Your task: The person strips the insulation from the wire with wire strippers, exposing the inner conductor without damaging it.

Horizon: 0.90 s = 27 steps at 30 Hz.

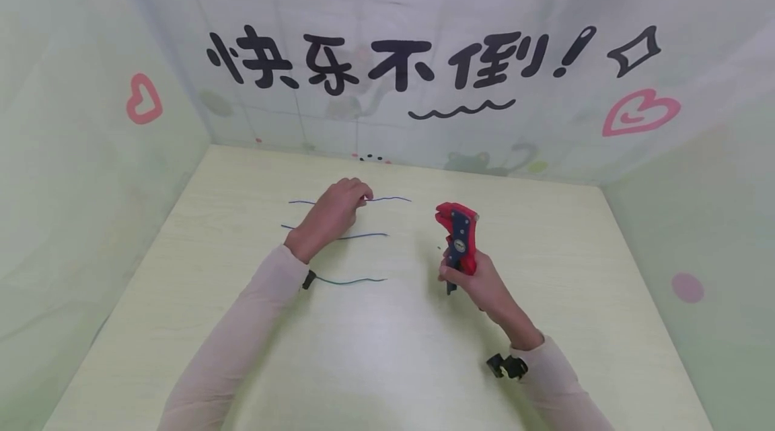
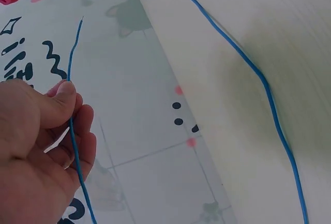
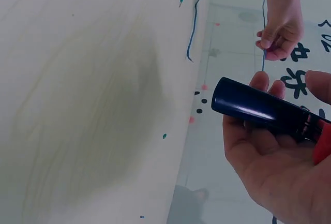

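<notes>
Thumb and fingers of my left hand [image 1: 329,214] pinch a thin blue wire [image 2: 76,149]. In the left wrist view this wire stands out past the fingertips and ends in a fine bare tip. My right hand [image 1: 487,286] grips red and dark blue wire strippers [image 1: 463,236], held up over the table with the red head pointing away from me. In the right wrist view the dark handle [image 3: 258,107] lies across the fingers. On the table below my left hand is a second blue wire [image 1: 366,236], partly hidden by the wrist in the head view.
A green wire [image 1: 348,282] lies nearest me, its left part hidden by the left wrist strap. Tiny green [image 3: 164,136] and blue [image 3: 141,217] scraps sit on the pale table [image 1: 363,364]. Printed curtain walls [image 1: 387,128] enclose the back and sides.
</notes>
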{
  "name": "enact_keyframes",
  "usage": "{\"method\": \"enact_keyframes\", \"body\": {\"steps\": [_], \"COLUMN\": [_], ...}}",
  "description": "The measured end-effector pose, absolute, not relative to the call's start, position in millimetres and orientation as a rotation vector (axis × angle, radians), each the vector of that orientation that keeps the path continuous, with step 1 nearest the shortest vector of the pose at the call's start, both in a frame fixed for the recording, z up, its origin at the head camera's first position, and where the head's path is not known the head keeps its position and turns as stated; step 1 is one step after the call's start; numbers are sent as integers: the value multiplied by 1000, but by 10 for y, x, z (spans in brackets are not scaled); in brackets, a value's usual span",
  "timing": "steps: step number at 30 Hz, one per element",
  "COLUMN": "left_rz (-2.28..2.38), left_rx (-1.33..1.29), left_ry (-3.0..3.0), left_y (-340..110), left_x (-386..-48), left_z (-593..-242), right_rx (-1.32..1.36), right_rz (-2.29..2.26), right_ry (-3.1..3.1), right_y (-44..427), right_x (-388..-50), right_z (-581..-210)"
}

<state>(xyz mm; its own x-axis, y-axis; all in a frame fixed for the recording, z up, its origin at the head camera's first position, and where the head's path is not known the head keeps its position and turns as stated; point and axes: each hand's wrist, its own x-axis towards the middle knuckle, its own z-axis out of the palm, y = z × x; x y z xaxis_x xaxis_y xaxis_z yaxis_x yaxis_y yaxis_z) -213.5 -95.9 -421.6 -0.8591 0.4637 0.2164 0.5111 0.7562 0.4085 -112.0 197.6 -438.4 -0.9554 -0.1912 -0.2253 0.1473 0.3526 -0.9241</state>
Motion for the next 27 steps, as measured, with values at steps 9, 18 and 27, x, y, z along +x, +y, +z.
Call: {"method": "enact_keyframes", "body": {"steps": [9,18,27], "left_rz": [-603,-622,-617], "left_rx": [-650,-550,-524], "left_ry": [-2902,-3008,-3065], "left_y": [-1063,-1122,-1181], "left_x": [-2252,-2329,-2383], "left_z": [-4382,-4552,-4670], "right_rx": [20,142,189], "right_rz": [-1656,-1451,-1070], "right_ry": [2403,2508,2562], "right_y": [2155,2450,2727], "right_x": [-1159,-1194,-1227], "right_z": [-4332,-4396,-4472]}}
